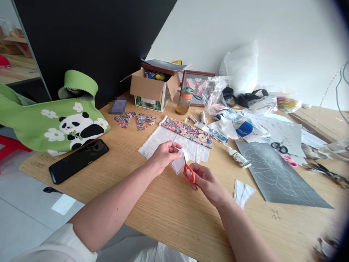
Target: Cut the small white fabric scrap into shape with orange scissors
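Between thumb and fingers, my left hand (165,157) pinches a small white piece of fabric (178,166). My right hand (203,179) grips orange-handled scissors (190,174), whose blades point up and away from me and meet the fabric near my left fingertips. Behind both hands lies a larger floral cloth (188,130), its patterned strip folded over a pale underside. Several cut floral scraps (144,120) rest to the left of it. A white scrap (242,192) lies on the table to the right of my right hand.
A black phone (79,161) and a green panda bag (79,127) occupy the left. Farther back stand a cardboard box (148,92) and a jar (184,102). On the right are a glue bottle (238,157), a grey patterned sheet (283,178) and black-handled scissors (279,147).
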A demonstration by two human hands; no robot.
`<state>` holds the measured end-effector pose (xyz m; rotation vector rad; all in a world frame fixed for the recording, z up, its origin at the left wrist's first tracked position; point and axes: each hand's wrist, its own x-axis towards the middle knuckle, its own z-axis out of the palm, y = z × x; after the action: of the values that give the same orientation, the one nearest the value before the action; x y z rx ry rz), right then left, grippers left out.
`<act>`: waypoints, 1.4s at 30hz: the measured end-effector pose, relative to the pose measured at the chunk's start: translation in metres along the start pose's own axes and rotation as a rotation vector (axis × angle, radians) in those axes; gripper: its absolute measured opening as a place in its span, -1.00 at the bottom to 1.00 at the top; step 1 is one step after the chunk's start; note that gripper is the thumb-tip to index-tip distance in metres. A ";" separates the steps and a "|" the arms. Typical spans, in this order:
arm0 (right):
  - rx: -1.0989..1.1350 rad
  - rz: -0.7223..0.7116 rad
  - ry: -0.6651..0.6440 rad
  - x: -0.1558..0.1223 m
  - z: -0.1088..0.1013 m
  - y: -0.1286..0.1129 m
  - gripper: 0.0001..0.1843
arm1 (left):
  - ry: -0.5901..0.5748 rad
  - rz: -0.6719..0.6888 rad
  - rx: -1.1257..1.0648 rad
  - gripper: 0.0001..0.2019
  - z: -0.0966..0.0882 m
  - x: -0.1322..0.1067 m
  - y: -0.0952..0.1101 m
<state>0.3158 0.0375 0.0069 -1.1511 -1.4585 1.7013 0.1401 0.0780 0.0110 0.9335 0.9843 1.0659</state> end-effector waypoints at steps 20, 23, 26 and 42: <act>-0.015 -0.010 -0.011 -0.001 -0.002 -0.001 -0.53 | -0.025 -0.013 0.014 -0.65 0.000 -0.001 0.000; -0.013 -0.010 -0.004 -0.001 -0.002 0.000 -0.53 | -0.023 -0.013 0.013 -0.65 0.000 -0.001 -0.001; -0.011 -0.014 -0.004 0.000 -0.002 0.001 -0.53 | -0.023 -0.016 0.014 -0.64 0.000 -0.001 -0.001; 0.004 -0.006 0.021 0.000 -0.002 0.001 -0.53 | -0.028 -0.007 0.010 -0.60 -0.001 0.000 0.000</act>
<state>0.3176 0.0383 0.0054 -1.1579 -1.4441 1.6825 0.1390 0.0780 0.0107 0.9499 0.9694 1.0404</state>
